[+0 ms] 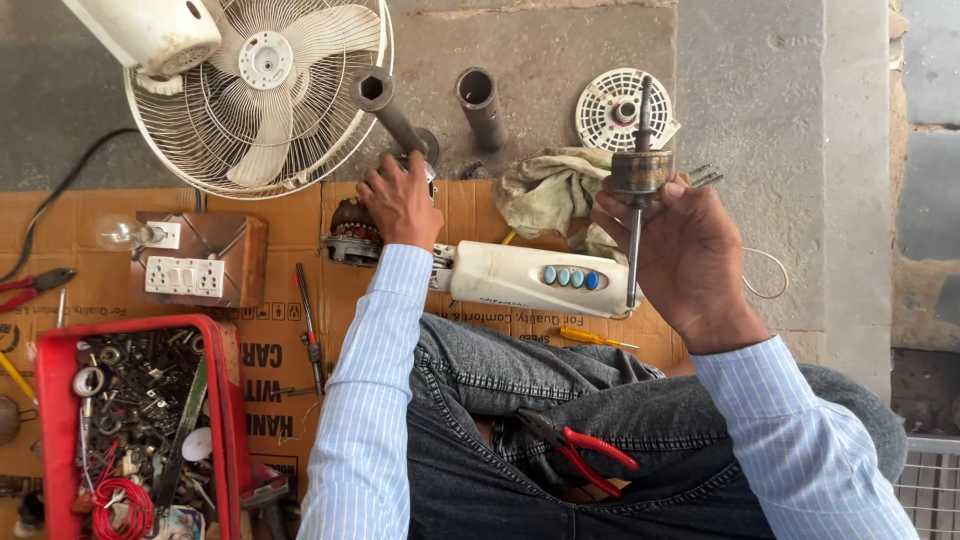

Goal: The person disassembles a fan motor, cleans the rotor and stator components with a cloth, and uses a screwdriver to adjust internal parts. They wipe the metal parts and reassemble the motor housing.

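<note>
Grasping rotor (640,172) in right hand (690,262), left hand (398,205) clenched on motor (352,232), rag (548,190) between.

a grey concrete floor (560,50) fills the far side, stained and worn. near it lies flattened brown cardboard (70,225) with printing. on the right runs a pale stone wall (925,190) of rough blocks. even daylight falls over all, with soft shadows.
</note>
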